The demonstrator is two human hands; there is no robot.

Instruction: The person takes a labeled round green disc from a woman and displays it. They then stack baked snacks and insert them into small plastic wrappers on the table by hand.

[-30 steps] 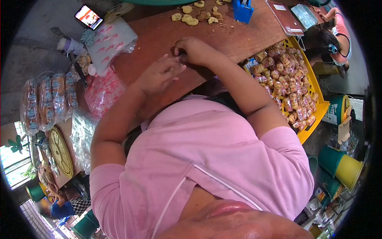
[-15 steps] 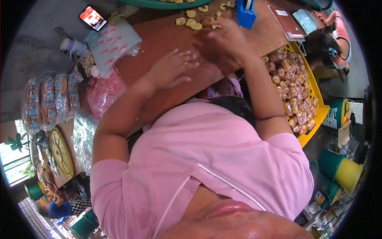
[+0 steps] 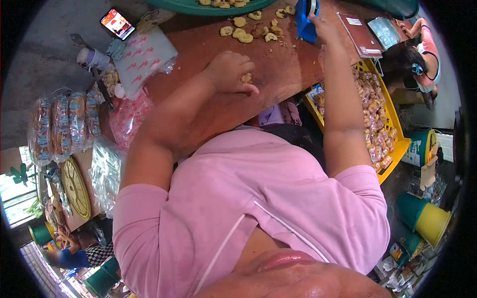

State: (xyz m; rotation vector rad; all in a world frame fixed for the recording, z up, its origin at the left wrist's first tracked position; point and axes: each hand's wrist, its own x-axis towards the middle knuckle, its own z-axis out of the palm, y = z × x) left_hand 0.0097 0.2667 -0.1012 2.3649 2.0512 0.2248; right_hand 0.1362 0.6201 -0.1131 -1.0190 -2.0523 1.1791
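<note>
My left hand (image 3: 229,72), above the brown table (image 3: 201,37), is closed around a small golden-brown piece (image 3: 246,78), mostly hidden by the fingers. Farther right, my right hand (image 3: 326,32) reaches to the blue tape dispenser (image 3: 306,22). Its fingertips are together at the dispenser's near right edge, and anything between them is too small to make out. Loose round cookies (image 3: 242,36) and crumbs lie left of the dispenser. A green basin (image 3: 213,7) with more cookies stands at the top edge.
A yellow crate (image 3: 396,119) of wrapped cookies stands right of the table. At left are a phone (image 3: 118,24), printed plastic sheets (image 3: 144,57), clear bags (image 3: 107,174) and packed bread (image 3: 62,126). Another person (image 3: 427,54) sits at the upper right, near a notebook (image 3: 358,35).
My right hand has moved from beside my left hand, over the cookies, to the tape dispenser. My left hand, spread half a second ago, has closed around the piece and shifted slightly right.
</note>
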